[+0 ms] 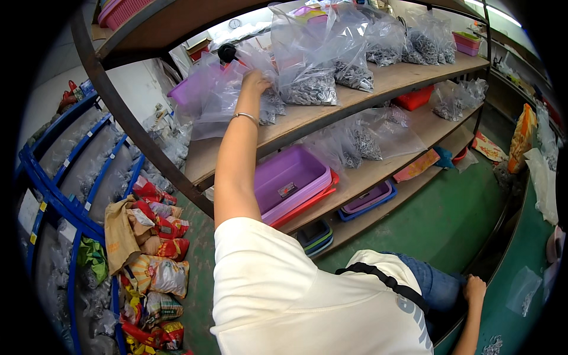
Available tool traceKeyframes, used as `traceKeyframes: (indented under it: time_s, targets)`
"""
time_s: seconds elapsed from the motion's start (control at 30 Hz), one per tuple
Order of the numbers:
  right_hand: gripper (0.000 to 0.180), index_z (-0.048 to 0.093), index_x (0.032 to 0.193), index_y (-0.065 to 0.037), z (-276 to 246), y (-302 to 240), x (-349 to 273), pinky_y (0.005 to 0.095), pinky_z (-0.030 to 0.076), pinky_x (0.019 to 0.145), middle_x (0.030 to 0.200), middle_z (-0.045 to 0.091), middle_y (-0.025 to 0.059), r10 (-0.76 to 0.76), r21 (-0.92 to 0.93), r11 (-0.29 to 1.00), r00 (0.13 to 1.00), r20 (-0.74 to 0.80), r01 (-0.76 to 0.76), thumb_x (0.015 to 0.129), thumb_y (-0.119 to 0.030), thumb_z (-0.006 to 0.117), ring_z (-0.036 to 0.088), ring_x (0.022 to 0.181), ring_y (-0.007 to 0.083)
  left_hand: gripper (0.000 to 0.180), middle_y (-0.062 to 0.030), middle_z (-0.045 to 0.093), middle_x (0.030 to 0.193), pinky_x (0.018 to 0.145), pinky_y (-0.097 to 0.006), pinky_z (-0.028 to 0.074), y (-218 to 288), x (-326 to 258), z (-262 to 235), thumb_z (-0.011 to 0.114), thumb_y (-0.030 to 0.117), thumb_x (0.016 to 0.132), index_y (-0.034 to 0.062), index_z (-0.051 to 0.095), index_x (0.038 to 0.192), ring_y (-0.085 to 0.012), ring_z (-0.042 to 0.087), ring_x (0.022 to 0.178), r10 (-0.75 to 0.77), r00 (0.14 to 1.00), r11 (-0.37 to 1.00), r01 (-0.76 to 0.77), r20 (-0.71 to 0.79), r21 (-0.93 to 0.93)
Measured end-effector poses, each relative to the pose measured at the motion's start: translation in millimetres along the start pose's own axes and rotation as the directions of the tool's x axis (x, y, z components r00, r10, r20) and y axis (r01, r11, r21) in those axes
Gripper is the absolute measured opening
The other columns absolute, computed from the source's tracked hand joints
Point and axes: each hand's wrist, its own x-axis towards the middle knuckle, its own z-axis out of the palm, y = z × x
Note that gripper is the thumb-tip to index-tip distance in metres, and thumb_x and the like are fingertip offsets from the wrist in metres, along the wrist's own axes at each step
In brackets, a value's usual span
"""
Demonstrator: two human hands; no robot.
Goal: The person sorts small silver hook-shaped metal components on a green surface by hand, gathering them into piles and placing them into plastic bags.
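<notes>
My left hand (255, 81) reaches up to the wooden shelf (355, 97), its fingers closed on the upper part of a clear plastic bag (228, 97) holding small grey metal parts. Just to the right stands another clear bag (309, 89) filled with similar metal pieces. A purple plastic basket (184, 90) shows behind the bags on the left. Down at the lower right, my right hand (474, 290) is closed, with its fingers curled at the edge of the green table (509, 266). What lies under those fingers is hidden.
More bags of metal parts (423, 47) line the shelf. Below are a purple tray (290, 180), a red bin (413, 97) and stacked trays (370, 198). A dark metal upright (127, 118) frames the left side. Blue racking (77, 219) and full sacks (168, 275) stand further left.
</notes>
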Motion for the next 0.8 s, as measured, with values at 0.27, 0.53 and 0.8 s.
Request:
traceKeyframes:
  time_s: [0.27, 0.53, 0.8]
  targets:
    - [0.023, 0.059, 0.093, -0.006, 2, 9, -2, 0.0405, 0.051, 0.073, 0.089, 0.064, 0.0149, 0.004, 0.006, 1.0, 0.999, -0.037, -0.004, 0.076, -0.02, 0.064, 0.064, 0.084, 0.0304, 0.031, -0.0203, 0.061, 0.084, 0.06, -0.037, 0.054, 13, -41, 13, 0.06, 0.013, 0.079, -0.0124, 0.052, 0.096, -0.0271, 0.064, 0.072, 0.089, 0.995, 0.951, -0.07, -0.052, 0.3]
    - [0.017, 0.06, 0.092, -0.006, 1, -7, -10, 0.0397, 0.051, 0.072, 0.087, 0.064, 0.0136, -0.042, 0.008, 0.999, 0.998, -0.037, 0.042, 0.079, -0.016, 0.058, 0.064, 0.082, 0.0297, 0.063, -0.0237, 0.06, 0.099, 0.07, -0.042, 0.05, 8, -18, -27, 0.071, 0.039, 0.073, -0.012, 0.052, 0.105, -0.034, 0.062, 0.091, 0.514, 0.852, 0.604, -0.28, -0.096, 0.746]
    - [0.02, 0.059, 0.095, -0.007, -13, -25, -14, 0.037, 0.047, 0.077, 0.09, 0.062, 0.0105, -0.1, 0.075, 0.991, 0.991, -0.085, 0.107, 0.078, -0.016, 0.057, 0.061, 0.087, 0.025, 0.037, -0.018, 0.065, 0.081, 0.058, -0.048, 0.05, 50, 78, -129, 0.048, 0.035, 0.087, 0.0043, 0.068, 0.08, -0.032, 0.064, 0.072, 0.713, 0.619, -0.654, 0.418, 0.329, 0.631]
